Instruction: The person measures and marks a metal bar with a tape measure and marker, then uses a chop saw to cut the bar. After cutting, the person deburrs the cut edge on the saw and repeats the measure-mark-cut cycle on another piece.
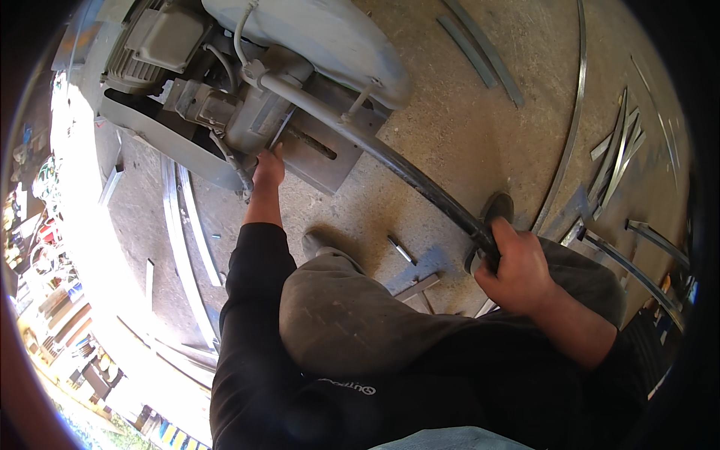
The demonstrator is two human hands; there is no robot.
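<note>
**Right hand closed on the long lever, left hand at the machine**

The right hand (pixel 517 266) has its grip fully closed around the lower end of a long dark handle (pixel 420 180). The fingers wrap the bar and the thumb lies along its top, so no gap shows between hand and bar. The handle runs up and to the left from this hand, turns pale grey, and joins the grey machine (pixel 247 90) that stands on the concrete floor (pixel 465 127).

The left hand (pixel 268 169) reaches forward with a straight arm in a black sleeve. It rests against the base of the machine, just beside a flat grey metal plate (pixel 319 154) with a dark slot in it. The fingers are hidden behind the back of the hand, so I cannot tell if this grip is open or closed, or if it holds something.

An electric motor (pixel 150 45) with cooling ribs sits at the upper left of the machine. The person's knee, in grey trousers (pixel 337 322), is between the two arms. On the floor near the right hand lie thin metal strips (pixel 619 154), and a long curved strip (pixel 574 112) runs beside them. A short metal pin (pixel 401 250) lies on the floor between knee and handle.
</note>
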